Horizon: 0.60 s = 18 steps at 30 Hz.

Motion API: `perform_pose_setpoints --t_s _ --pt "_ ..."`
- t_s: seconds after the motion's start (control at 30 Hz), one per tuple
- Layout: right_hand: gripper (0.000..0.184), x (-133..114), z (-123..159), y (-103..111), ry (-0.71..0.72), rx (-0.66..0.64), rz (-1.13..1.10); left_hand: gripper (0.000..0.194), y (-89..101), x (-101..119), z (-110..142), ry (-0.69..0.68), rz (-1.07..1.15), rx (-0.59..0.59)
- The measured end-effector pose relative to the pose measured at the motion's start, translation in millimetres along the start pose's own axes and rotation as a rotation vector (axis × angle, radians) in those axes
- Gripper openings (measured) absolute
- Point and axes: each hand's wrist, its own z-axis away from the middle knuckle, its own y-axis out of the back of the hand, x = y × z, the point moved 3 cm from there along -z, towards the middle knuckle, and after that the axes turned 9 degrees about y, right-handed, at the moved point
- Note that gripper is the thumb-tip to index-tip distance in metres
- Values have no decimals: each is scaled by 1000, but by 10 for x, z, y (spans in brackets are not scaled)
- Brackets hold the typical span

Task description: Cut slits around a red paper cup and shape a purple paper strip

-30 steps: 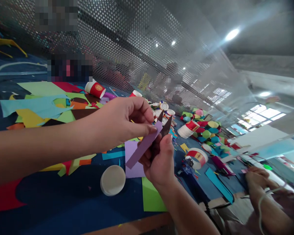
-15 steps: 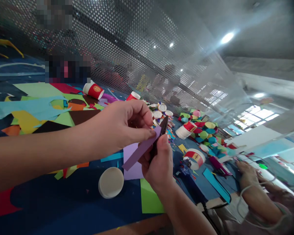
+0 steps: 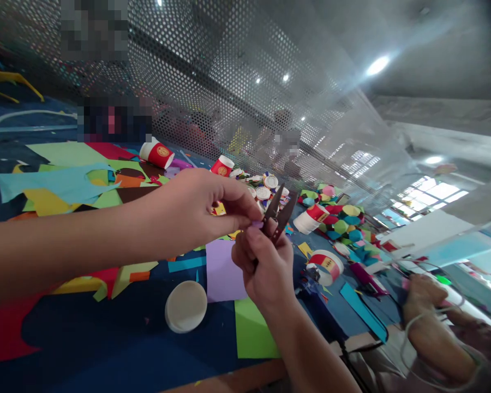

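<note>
My left hand [image 3: 192,210] pinches a small purple paper piece [image 3: 257,224] between thumb and fingers, right beside the blades. My right hand [image 3: 264,267] is closed round small dark scissors [image 3: 279,214], whose blades stand apart and point up and away. Both hands hover above a blue table [image 3: 106,349]. A purple paper sheet [image 3: 223,270] lies flat just below them, next to an upturned white paper cup [image 3: 186,307] and a green sheet [image 3: 253,330].
Coloured paper sheets [image 3: 65,183] cover the left of the table. Red-and-white paper cups [image 3: 157,154] and piles of coloured paper discs [image 3: 343,218] lie further back. A perforated metal screen [image 3: 229,82] stands behind. Another person's hands [image 3: 423,292] work at the right.
The long purple strip that my left hand held against the scissors is gone; only a small purple bit stays in the pinch. The scissor blades have opened.
</note>
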Motion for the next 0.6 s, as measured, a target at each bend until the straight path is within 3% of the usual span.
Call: perform_pose_setpoints --t_s 0.1,0.2,0.3,0.33,0.4,0.47,0.6 --pt "18 23 8 14 11 27 13 13 46 -2 13 -45 -187 48" --pt "18 13 6 29 33 74 8 16 109 43 54 -169 -386 142" --pt "21 -38 -21 45 71 159 -26 5 131 145 187 -542 -681 387" --pt "23 -56 -34 49 83 187 -37 14 104 163 242 -679 -762 439" --pt "30 -79 -57 51 88 232 -71 28 21 149 307 -819 -830 419" --pt "37 -78 -70 45 75 254 -108 31 -48 87 274 -673 -743 297" --pt "38 -35 -49 8 31 197 -132 33 -93 -58 104 -130 -362 140"
